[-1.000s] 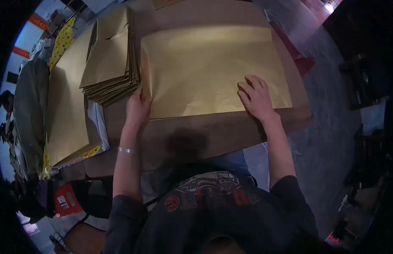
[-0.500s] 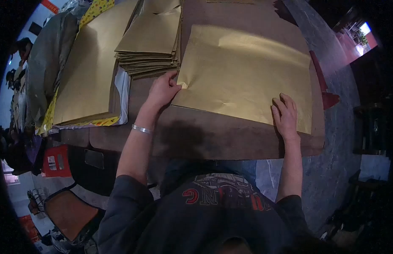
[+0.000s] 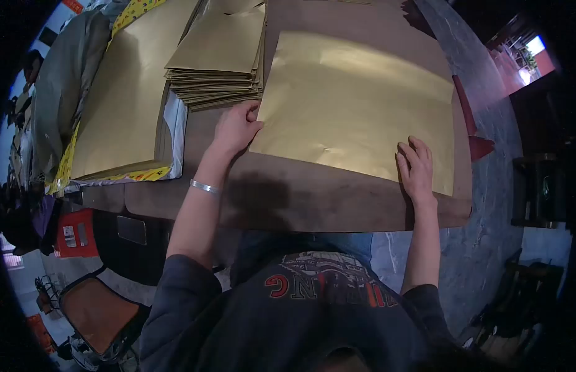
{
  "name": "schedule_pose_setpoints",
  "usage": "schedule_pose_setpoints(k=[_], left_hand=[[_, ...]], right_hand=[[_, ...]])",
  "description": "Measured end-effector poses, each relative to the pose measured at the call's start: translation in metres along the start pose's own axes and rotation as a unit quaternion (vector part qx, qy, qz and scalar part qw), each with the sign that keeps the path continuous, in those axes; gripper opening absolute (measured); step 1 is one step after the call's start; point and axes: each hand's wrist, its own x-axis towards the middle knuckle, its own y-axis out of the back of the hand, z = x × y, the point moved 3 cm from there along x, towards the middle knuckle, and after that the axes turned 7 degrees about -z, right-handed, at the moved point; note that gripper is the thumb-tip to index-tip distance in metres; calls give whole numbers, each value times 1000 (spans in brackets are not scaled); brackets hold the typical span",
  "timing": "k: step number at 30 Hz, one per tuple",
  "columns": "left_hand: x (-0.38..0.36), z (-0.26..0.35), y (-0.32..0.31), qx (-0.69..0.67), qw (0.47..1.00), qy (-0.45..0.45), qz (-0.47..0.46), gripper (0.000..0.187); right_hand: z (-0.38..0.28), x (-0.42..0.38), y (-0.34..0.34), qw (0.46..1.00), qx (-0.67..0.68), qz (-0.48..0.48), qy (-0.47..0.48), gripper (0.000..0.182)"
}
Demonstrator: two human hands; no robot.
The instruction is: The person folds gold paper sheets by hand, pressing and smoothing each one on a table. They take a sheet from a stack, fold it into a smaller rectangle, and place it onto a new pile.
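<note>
A large gold sheet (image 3: 356, 105) lies flat on the brown table (image 3: 337, 198). My left hand (image 3: 237, 128) is at its left edge, fingers curled with thumb and fingertips near the edge; whether they pinch the sheet I cannot make out. My right hand (image 3: 417, 164) rests on the sheet's lower right part, fingers spread and slightly bent. Just above my left hand sits a stack of folded gold sheets (image 3: 217, 53). Farther left, a pile of large flat gold sheets (image 3: 124, 99) lies on yellow and white wrapping.
Grey cloth (image 3: 65, 87) is heaped at the far left. A red box (image 3: 76, 234) and a brown chair (image 3: 97, 304) stand below the table's left side. Dark red material (image 3: 480, 146) shows at the table's right edge.
The small crease in the gold sheet beside my left hand has flattened. My hands have barely moved, and the view has shifted slightly.
</note>
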Motion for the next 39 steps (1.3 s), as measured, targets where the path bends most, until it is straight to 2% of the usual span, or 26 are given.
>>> schedule_pose_setpoints(k=[1,3,4,6,8,10,13,14,16,17,22,27,28,31,33,36,39], left_hand=[[-1,5,-6,-1,1000,-1,-1,42],[-9,23,-9,91,971,-104,195,36],[-12,39,-16,81,971,-115,191,31],[-16,69,-55,-18,966,-195,172,33],[-21,111,-95,-18,940,-327,96,32],[-26,142,-123,4,922,-369,117,31],[-9,149,-136,68,942,-308,110,34],[-4,141,-136,67,957,-276,64,36],[-3,124,-133,83,958,-270,53,35],[-8,118,-130,83,948,-282,123,36],[-18,106,-124,78,959,-249,112,33],[-21,108,-122,79,961,-241,111,31],[-22,106,-120,91,948,-260,159,25],[-21,86,-106,46,963,-250,91,23],[-29,70,-87,64,969,-231,67,20],[-39,46,-74,62,966,-236,84,18],[-46,42,-64,55,968,-238,62,16]], right_hand=[[-2,1,1,1000,5,-4,-3,26],[-3,1,2,1000,10,-10,-7,26],[-1,0,0,1000,8,-6,-6,25],[-3,0,2,1000,12,-9,-6,25],[-3,1,2,1000,18,-9,-1,25],[2,-1,-4,1000,-8,-17,-8,25],[6,-2,-6,1000,-8,-15,9,24],[3,-1,-4,1000,15,-5,14,24],[2,-1,-1,1000,8,-10,15,25],[0,0,0,1000,1,-14,11,25],[-1,1,1,998,0,-54,-24,28],[-10,0,-3,998,-47,-36,-3,30],[-10,-1,-6,999,-39,-34,1,30],[-12,-1,-3,999,-29,-31,4,32],[-13,-1,0,999,-41,-30,9,30],[-19,0,4,999,-30,-39,-7,30],[-17,-1,2,999,-18,-30,0,31]])
